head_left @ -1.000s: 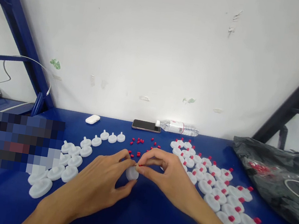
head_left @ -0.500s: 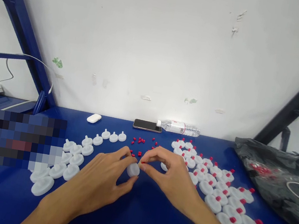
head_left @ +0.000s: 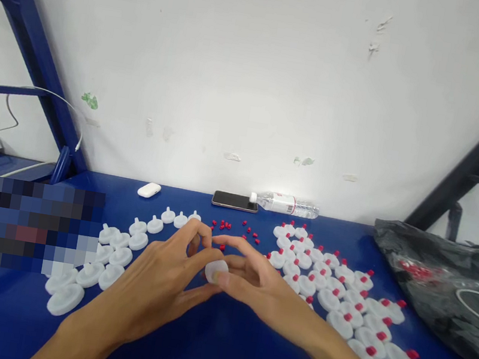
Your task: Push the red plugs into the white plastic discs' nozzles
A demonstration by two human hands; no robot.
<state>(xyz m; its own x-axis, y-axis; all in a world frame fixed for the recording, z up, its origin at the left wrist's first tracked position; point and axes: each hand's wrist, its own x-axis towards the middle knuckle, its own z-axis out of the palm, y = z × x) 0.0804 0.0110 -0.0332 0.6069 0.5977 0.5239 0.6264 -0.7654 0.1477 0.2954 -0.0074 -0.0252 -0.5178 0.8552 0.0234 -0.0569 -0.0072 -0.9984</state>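
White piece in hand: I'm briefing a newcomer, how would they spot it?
Find the blue table, then the left hand and right hand near its middle. The white piece between them is the only one held; lookalikes lie either side.

Left hand [head_left: 161, 270] and right hand [head_left: 263, 286] cover bits of the white piece [head_left: 213, 270], so no clue what its top looks like. Pixelated patch [head_left: 31, 228] on the left swallows some white discs [head_left: 60, 284]. Black bag [head_left: 439, 320] gets chopped at the right edge, bottle label [head_left: 282, 202] is too tiny to read.
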